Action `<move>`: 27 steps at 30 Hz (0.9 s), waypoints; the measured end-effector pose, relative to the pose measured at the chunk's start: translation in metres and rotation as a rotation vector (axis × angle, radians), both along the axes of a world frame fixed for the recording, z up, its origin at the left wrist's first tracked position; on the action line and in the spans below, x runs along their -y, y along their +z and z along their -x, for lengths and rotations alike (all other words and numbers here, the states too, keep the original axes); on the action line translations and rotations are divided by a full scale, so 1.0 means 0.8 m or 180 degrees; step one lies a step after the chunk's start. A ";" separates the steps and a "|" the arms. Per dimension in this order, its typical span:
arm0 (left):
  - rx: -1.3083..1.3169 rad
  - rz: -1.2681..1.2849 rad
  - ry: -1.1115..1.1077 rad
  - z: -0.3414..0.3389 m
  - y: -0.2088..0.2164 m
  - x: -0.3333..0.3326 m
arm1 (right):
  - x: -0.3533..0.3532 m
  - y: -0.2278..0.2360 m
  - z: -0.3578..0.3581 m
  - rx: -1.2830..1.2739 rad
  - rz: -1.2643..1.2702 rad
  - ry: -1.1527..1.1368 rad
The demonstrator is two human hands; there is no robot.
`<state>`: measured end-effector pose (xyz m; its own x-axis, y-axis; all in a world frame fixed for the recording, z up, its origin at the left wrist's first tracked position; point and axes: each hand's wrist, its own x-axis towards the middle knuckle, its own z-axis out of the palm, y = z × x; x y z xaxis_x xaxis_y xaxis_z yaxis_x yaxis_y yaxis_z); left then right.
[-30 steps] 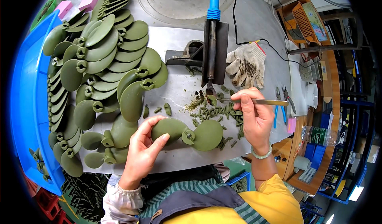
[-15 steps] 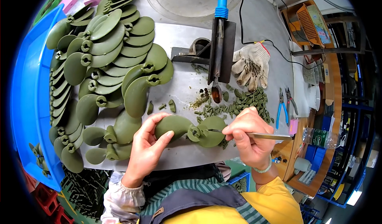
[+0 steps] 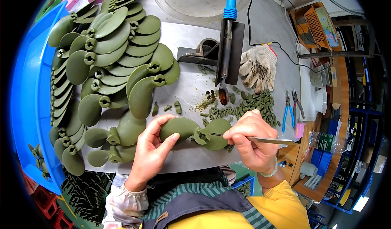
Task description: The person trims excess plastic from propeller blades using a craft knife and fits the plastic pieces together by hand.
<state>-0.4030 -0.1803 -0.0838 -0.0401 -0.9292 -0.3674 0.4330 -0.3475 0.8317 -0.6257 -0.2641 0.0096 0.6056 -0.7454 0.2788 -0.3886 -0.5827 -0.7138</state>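
Observation:
Between the thumb and fingers of my left hand [image 3: 152, 149] is one blade of a green two-bladed plastic propeller [image 3: 179, 131], lying level above the table's front part. My right hand [image 3: 254, 141] is closed in a pen-like grip on a slim silver tool [image 3: 269, 140] with a thin dark tip. That tip reaches over the right blade to the edge of the propeller's notched hub. Whether it touches the hub is too small to tell. Many similar propellers [image 3: 108, 56] are stacked in overlapping rows to the left, and two [image 3: 113, 156] lie just beside my left hand.
A blue-handled soldering iron [image 3: 229, 9] rests on a black metal stand [image 3: 197, 57] beyond the propeller. Green plastic scraps [image 3: 256, 107] lie near my right hand. Farther right are a stained glove [image 3: 258, 68] and pliers [image 3: 288, 113]. A blue bin [image 3: 34, 94] stands at left.
The slim tool and my right hand have shifted slightly left, toward the hub. My left hand keeps the same hold on the propeller. The whole view has moved a little.

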 end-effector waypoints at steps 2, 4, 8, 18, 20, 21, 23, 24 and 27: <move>-0.0006 0.0003 -0.0005 0.000 0.000 0.000 | 0.000 0.000 0.000 -0.0025 -0.0042 -0.0004; 0.0001 0.0015 -0.0011 0.000 -0.001 -0.001 | 0.000 0.000 0.000 -0.0023 -0.0045 -0.0018; 0.0039 0.0010 -0.0022 0.000 -0.001 -0.002 | -0.004 0.005 -0.003 -0.0114 0.0098 -0.0055; 0.0639 0.0363 0.0070 0.002 0.029 -0.019 | -0.022 0.044 0.000 -0.0381 0.0142 -0.0027; 0.0687 0.0423 0.0060 0.002 0.034 -0.023 | -0.025 0.041 0.003 -0.0312 0.0299 0.0029; 0.0622 0.0383 0.0049 0.003 0.038 -0.025 | -0.026 0.040 0.002 -0.0309 0.0314 0.0023; 0.0574 0.0348 0.0035 0.002 0.042 -0.031 | -0.030 0.039 -0.002 -0.0075 0.0283 -0.0131; 0.0573 0.0361 0.0036 0.001 0.043 -0.034 | -0.033 0.036 0.002 0.0065 0.0153 -0.0102; 0.0657 0.0405 0.0092 -0.001 0.045 -0.044 | -0.062 0.041 0.003 0.0844 -0.1335 -0.0972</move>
<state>-0.4019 -0.1449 -0.0477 0.0510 -0.9682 -0.2450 0.2576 -0.2243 0.9399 -0.6284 -0.2144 0.0425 0.2958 -0.9546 0.0347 -0.2712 -0.1187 -0.9552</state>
